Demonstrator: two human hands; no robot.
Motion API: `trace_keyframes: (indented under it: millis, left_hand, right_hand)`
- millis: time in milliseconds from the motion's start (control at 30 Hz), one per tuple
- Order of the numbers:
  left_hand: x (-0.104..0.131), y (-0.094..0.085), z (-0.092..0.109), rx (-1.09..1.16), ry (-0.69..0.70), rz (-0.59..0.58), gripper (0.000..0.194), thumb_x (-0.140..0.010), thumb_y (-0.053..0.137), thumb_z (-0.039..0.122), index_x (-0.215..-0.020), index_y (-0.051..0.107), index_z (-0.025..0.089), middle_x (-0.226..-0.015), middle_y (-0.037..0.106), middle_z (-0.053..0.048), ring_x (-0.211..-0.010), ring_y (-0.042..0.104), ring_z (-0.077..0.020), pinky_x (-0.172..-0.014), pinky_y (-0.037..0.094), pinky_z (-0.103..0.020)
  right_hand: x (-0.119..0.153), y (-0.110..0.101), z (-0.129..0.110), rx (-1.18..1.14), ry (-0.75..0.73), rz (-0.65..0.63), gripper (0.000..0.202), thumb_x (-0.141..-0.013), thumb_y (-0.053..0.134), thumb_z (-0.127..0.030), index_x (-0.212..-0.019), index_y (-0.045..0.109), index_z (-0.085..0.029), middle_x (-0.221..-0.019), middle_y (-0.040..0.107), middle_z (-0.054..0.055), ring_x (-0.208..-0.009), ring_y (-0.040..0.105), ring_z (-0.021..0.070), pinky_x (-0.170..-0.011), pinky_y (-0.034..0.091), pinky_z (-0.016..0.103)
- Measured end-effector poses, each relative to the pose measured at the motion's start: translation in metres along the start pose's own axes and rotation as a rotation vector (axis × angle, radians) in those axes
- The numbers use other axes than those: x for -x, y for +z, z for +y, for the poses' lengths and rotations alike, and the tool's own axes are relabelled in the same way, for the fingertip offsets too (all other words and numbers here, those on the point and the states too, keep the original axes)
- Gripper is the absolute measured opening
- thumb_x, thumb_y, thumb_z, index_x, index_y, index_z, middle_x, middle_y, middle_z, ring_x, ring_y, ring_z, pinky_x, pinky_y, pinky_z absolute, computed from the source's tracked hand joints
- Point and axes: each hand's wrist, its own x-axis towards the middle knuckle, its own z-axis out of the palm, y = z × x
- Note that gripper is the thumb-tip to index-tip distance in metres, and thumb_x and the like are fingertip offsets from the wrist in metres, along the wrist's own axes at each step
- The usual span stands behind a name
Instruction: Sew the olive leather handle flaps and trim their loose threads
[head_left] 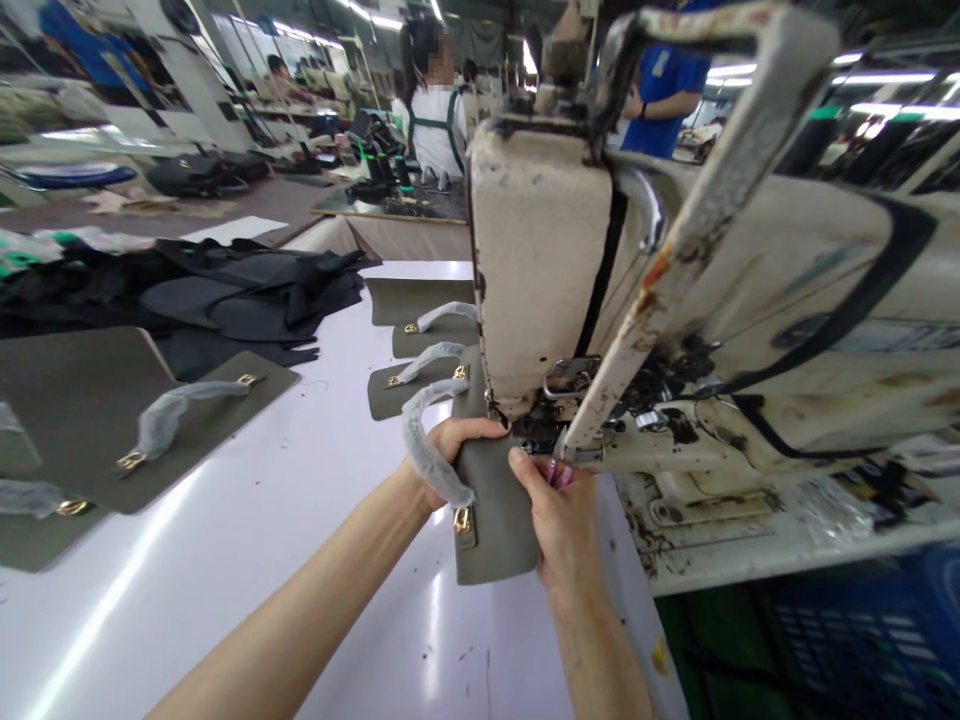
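Observation:
A grey-green bag panel (495,515) lies under the head of a sewing machine (547,260). Its handle (426,450), wrapped in clear plastic, arches out on the left from gold metal fittings. My left hand (450,455) grips the panel's left side through the handle, index finger stretched toward the presser foot. On the right edge, my right hand (559,505) pinches the panel with the thumb on top, and something pink with metal loops shows in its curled fingers. The needle point is hidden.
Similar panels with wrapped handles lie behind (420,385) and at the left (90,400). Black fabric pieces (247,300) are heaped at the back left of the white table (337,620). A blue crate (862,640) stands low at the right. People are in the background.

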Motion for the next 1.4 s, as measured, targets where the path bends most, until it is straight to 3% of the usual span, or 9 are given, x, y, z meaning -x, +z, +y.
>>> trace_keyframes:
  millis: [233, 400, 567, 667, 833, 1000, 1233, 1400]
  left_hand:
    - [0.002, -0.003, -0.001, -0.063, -0.027, -0.11, 0.025, -0.075, 0.073, 0.022, -0.096, 0.074, 0.009, -0.076, 0.075, -0.011, -0.066, 0.071, -0.0271, -0.069, 0.058, -0.038]
    - [0.006, -0.008, -0.001, -0.048, -0.02, -0.166, 0.029, -0.074, 0.076, 0.02, -0.101, 0.074, 0.01, -0.087, 0.076, -0.014, -0.081, 0.073, -0.0317, -0.077, 0.059, -0.041]
    - [0.01, -0.006, -0.017, -0.036, 0.171, -0.081, 0.038, -0.067, 0.082, 0.018, -0.104, 0.073, 0.014, -0.093, 0.076, -0.011, -0.082, 0.073, -0.0306, -0.076, 0.061, -0.041]
    - [0.017, 0.006, -0.038, 0.044, 0.261, 0.055, 0.033, -0.066, 0.084, 0.021, -0.096, 0.073, 0.014, -0.09, 0.076, -0.009, -0.077, 0.073, -0.027, -0.072, 0.062, -0.036]
    - [0.024, 0.027, -0.064, 0.25, 0.31, 0.227, 0.036, -0.069, 0.081, 0.02, -0.102, 0.067, 0.013, -0.093, 0.075, -0.008, -0.075, 0.072, -0.0236, -0.073, 0.062, -0.035]
    - [0.025, 0.028, -0.065, 0.231, 0.326, 0.176, 0.038, -0.07, 0.082, 0.022, -0.103, 0.066, 0.012, -0.094, 0.075, -0.01, -0.076, 0.073, -0.0245, -0.074, 0.063, -0.036]
    - [0.022, 0.019, -0.064, 0.169, 0.364, 0.179, 0.042, -0.067, 0.085, 0.028, -0.104, 0.069, 0.016, -0.106, 0.075, -0.009, -0.089, 0.073, -0.0267, -0.081, 0.062, -0.036]
    - [0.019, 0.009, -0.063, 0.145, 0.273, -0.009, 0.036, -0.07, 0.083, 0.027, -0.104, 0.072, 0.018, -0.106, 0.076, -0.009, -0.098, 0.072, -0.0307, -0.088, 0.06, -0.041]
  right_hand:
    - [-0.001, -0.002, 0.001, 0.024, -0.007, -0.001, 0.035, -0.074, 0.076, -0.046, -0.062, 0.066, -0.015, -0.06, 0.059, -0.001, -0.057, 0.049, 0.0134, -0.055, 0.043, 0.025]
    - [0.011, -0.015, -0.008, 0.363, -0.15, -0.088, 0.039, -0.085, 0.065, -0.044, -0.057, 0.06, -0.017, -0.052, 0.041, -0.004, -0.053, 0.035, 0.0106, -0.048, 0.027, 0.024]
    - [0.011, -0.033, -0.017, 0.51, -0.217, -0.171, 0.042, -0.091, 0.058, -0.042, -0.058, 0.059, -0.017, -0.053, 0.035, -0.005, -0.053, 0.03, 0.0101, -0.05, 0.022, 0.025]
    - [-0.003, -0.047, -0.024, 0.487, -0.187, -0.269, 0.037, -0.089, 0.061, -0.041, -0.062, 0.067, -0.016, -0.053, 0.045, -0.003, -0.052, 0.036, 0.0108, -0.05, 0.026, 0.024]
    - [-0.02, -0.065, -0.045, 0.524, -0.193, -0.391, 0.024, -0.086, 0.066, -0.04, -0.085, 0.08, -0.02, -0.071, 0.071, 0.001, -0.064, 0.061, 0.018, -0.057, 0.043, 0.026]
    - [-0.019, -0.067, -0.052, 0.545, -0.226, -0.415, 0.028, -0.085, 0.069, -0.039, -0.106, 0.079, -0.023, -0.087, 0.078, 0.004, -0.077, 0.072, 0.0239, -0.068, 0.054, 0.032]
    - [-0.019, -0.063, -0.044, 0.567, -0.173, -0.35, 0.027, -0.08, 0.076, -0.039, -0.1, 0.08, -0.022, -0.096, 0.079, 0.005, -0.087, 0.074, 0.026, -0.081, 0.056, 0.037]
    - [-0.021, -0.058, -0.042, 0.549, -0.155, -0.342, 0.022, -0.082, 0.072, -0.038, -0.093, 0.08, -0.02, -0.091, 0.078, 0.006, -0.086, 0.073, 0.027, -0.08, 0.055, 0.038]
